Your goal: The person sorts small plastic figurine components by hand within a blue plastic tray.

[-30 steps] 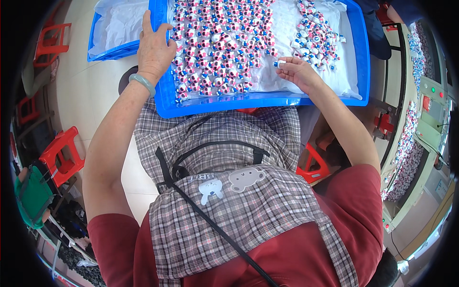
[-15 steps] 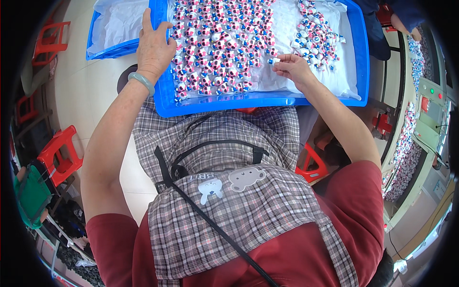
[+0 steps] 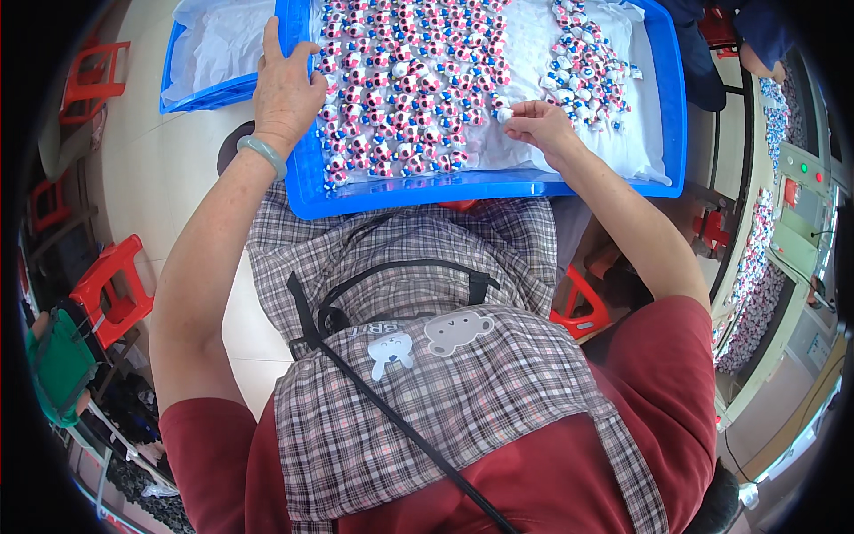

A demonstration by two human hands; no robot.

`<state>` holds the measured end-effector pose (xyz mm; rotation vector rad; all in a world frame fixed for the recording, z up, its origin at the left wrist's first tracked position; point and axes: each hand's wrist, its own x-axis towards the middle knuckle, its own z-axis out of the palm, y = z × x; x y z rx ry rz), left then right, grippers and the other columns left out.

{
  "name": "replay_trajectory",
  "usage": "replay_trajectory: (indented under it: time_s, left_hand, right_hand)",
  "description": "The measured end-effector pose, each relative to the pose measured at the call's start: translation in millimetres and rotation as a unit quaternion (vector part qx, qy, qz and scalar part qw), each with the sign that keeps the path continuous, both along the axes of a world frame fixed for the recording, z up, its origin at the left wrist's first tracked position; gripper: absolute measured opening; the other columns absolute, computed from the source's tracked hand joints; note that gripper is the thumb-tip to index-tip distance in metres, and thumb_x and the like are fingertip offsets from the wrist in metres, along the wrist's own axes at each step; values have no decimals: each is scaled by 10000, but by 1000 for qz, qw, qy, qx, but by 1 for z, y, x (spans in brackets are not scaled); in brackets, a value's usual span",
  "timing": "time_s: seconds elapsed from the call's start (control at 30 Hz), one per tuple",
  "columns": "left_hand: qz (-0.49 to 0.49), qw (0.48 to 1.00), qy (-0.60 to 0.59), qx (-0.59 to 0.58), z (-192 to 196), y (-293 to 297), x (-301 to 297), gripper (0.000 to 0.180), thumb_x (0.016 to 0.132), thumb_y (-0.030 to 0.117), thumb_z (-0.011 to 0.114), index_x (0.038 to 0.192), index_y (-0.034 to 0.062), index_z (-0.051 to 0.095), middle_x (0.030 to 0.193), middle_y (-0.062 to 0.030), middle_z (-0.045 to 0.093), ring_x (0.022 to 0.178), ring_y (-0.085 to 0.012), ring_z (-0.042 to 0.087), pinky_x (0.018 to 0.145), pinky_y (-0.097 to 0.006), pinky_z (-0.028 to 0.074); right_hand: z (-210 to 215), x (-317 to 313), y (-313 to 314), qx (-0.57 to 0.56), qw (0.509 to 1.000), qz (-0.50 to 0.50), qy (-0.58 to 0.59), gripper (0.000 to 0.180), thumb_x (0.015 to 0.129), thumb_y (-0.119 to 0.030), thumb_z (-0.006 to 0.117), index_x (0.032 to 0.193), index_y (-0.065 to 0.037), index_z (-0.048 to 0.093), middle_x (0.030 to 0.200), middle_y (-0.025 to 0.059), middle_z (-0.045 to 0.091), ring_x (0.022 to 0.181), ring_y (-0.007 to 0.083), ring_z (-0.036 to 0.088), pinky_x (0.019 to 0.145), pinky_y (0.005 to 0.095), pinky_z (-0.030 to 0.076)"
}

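A large blue tray [image 3: 498, 190] lined with white sheeting is in front of me. Rows of small white, pink and blue toy figures [image 3: 405, 98] fill its left part, and a loose heap of similar figures [image 3: 587, 76] lies at the right. Between thumb and fingertips, my right hand [image 3: 547, 129] pinches one small toy figure [image 3: 505, 116] at the right end of the rows. My left hand [image 3: 289, 89] rests on the tray's left edge with its fingers spread, holding nothing.
A smaller blue tray [image 3: 213, 93] with white lining stands beyond my left hand. Red stools [image 3: 116, 285] are on the left. Along the right runs a machine [image 3: 805, 205] with buttons, beside strips of many figures [image 3: 752, 258]. Part of another person [image 3: 698, 62] shows at the upper right.
My right hand has shifted slightly left with the toy figure, which has turned and now shows mostly white. My left hand has stayed in place.
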<state>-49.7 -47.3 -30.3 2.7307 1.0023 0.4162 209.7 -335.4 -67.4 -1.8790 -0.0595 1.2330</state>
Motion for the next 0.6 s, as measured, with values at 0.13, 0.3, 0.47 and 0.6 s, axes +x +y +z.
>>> replay_trajectory:
  time_s: [0.13,0.3,0.47,0.6]
  left_hand:
    - [4,1000,19,-7,1,0,1,336,867,153,684,1203,157,667,1620,-215,250,1315,-451,524,1018,-479,530]
    - [6,1000,19,-7,1,0,0,334,868,152,683,1202,157,667,1618,-216,255,1314,-453,525,1020,-479,528]
    - [5,1000,19,-9,2,0,0,334,870,153,681,1203,154,665,1616,-217,258,1313,-452,526,1022,-479,527]
    - [-1,1000,4,7,2,-1,1,325,846,105,684,1169,136,674,1606,-216,253,1243,-443,556,966,-481,562]
  right_hand:
    - [-11,2,0,5,996,60,-59,183,829,-49,810,968,7,705,885,65,724,727,120,672,663,245,555]
    - [-5,-1,4,2,995,66,-76,206,836,-136,837,936,-5,713,852,55,723,726,115,672,667,233,548]
    - [4,-2,15,-24,998,30,-39,269,862,-232,834,911,-6,695,863,66,718,728,138,695,658,243,565]
    - [6,-3,19,-27,999,31,-28,334,874,-264,821,947,13,650,888,109,717,734,167,728,646,264,605]
